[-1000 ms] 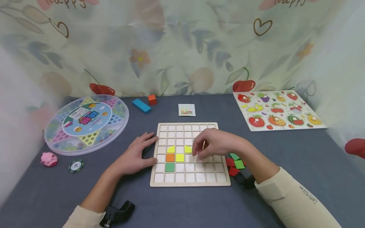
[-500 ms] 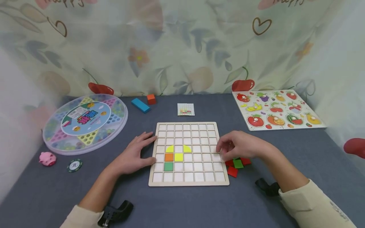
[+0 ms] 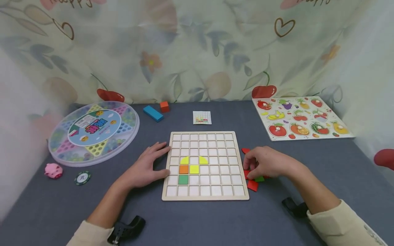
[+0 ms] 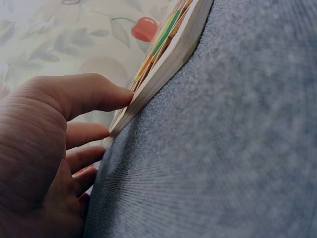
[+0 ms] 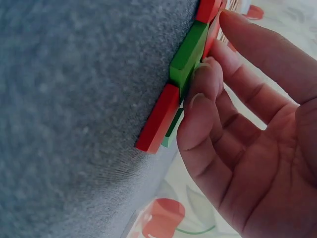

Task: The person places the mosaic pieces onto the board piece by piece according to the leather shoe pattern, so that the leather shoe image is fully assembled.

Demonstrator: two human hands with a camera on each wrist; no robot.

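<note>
A wooden grid board [image 3: 205, 198] lies flat at centre, holding two yellow curved-edge tiles [image 3: 184, 160], a yellow square [image 3: 194, 169], an orange square [image 3: 183, 169] and a green square [image 3: 183, 179]. My left hand [image 3: 147, 169] rests along its left edge, fingers spread, thumb at the rim. Beside the right edge, my right hand [image 3: 267, 163] pinches a red tile [image 5: 211, 35] between thumb and index finger, low over loose tiles. A green tile [image 5: 189, 54] and another red tile [image 3: 252, 185] lie under and near the fingers; part of the pile is hidden.
A small printed pattern card [image 3: 201, 118] lies behind the board. At back left are a round game board [image 3: 132, 143], a blue block [image 3: 153, 113] and an orange cube [image 3: 164, 107]; a pink pig [image 3: 53, 171] and a chip [image 3: 82, 178] sit nearer. A fruit puzzle [image 3: 303, 119] lies back right.
My right hand has moved right from over the board to the loose tiles, its fingers now down among them. My left hand stays at the board's edge. The tiles on the board look the same.
</note>
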